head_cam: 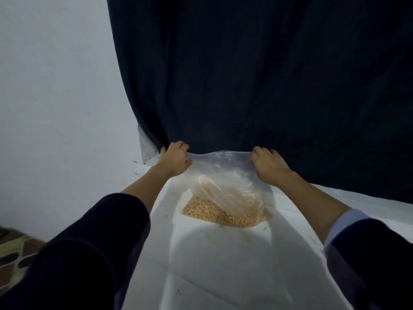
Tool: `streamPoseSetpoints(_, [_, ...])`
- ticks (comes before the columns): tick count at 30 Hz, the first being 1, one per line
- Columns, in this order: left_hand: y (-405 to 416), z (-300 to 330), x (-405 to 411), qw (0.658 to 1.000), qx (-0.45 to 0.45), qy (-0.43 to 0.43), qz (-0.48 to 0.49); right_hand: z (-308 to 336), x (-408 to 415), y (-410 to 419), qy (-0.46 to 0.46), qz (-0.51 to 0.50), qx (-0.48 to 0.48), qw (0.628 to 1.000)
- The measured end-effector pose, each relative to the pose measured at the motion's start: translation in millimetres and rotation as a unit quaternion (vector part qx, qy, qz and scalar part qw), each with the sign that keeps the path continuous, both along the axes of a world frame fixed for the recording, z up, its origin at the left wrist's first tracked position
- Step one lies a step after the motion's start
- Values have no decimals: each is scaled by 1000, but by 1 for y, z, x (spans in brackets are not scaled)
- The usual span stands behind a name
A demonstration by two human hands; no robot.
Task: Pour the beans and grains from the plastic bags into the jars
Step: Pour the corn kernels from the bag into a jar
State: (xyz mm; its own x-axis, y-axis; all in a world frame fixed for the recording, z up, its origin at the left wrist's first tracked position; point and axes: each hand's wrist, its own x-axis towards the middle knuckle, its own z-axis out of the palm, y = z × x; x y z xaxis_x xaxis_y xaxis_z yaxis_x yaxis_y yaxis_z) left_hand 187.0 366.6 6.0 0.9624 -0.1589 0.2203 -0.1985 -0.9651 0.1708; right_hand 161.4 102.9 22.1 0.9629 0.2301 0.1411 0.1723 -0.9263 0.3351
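past our dark sleeves (73,247) we see yellow grains (223,217) pooled low in a clear bag (225,175) on the white table (223,265), our left hand (175,161) and right hand (269,166) gripping its top corners, a dark curtain (257,70) behind.

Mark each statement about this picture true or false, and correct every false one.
1. Both hands grip the top edge of the clear plastic bag. True: the left hand holds one corner and the right hand the other.
2. The bag holds dark red beans. False: it holds yellow grains.
3. The grains lie at the bottom of the bag. True.
4. A glass jar stands beside the bag. False: no jar is in view.
5. The bag rests on a white surface. True.
6. A bright yellow curtain hangs behind the bag. False: the curtain is dark blue.
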Motion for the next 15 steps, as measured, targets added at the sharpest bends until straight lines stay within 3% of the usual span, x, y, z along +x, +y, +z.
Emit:
streamPoseSetpoints(3, [-1,-7,27,998,-24,52,13,-12,25,0,-12,8,11,1000])
streamPoseSetpoints(6, [-2,-17,46,987,-120,103,19,-21,43,-2,-35,-12,-8,999])
streamPoseSetpoints(11, [2,-21,45,981,-172,71,47,-22,51,-7,-25,-40,-41,998])
streamPoseSetpoints(15, [12,-5,24,972,-226,50,42,3,30,-6,22,-14,19,999])
